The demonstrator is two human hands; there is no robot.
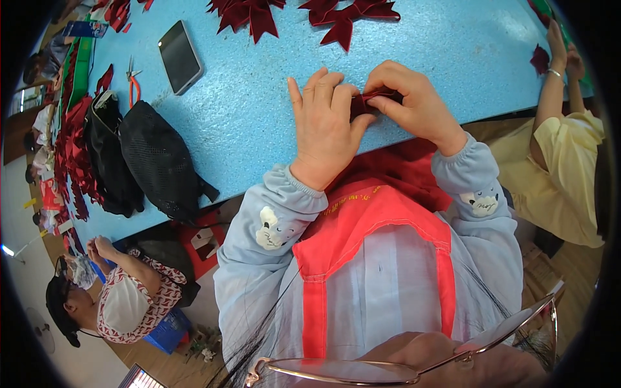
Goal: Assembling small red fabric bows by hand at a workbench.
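Near the table's front edge, both my hands pinch a piece of dark red velvet ribbon (363, 103). My left hand (326, 119) holds its left end between thumb and index finger, the other fingers raised. My right hand (411, 103) grips the right part with thumb and bent fingers; part of the ribbon is hidden under them. Beyond my hands lie dark red velvet bows (352, 19) with pointed tails, and another bow (249, 16) beside them at the far edge of the view.
On the blue table (259, 116) lie a phone (180, 57), orange-handled pliers (133, 87), a black mesh bag (158, 158) and another black bag (107, 155). Red ribbon pieces (74, 155) are heaped at left. Co-workers sit at left (129, 291) and right (569, 155).
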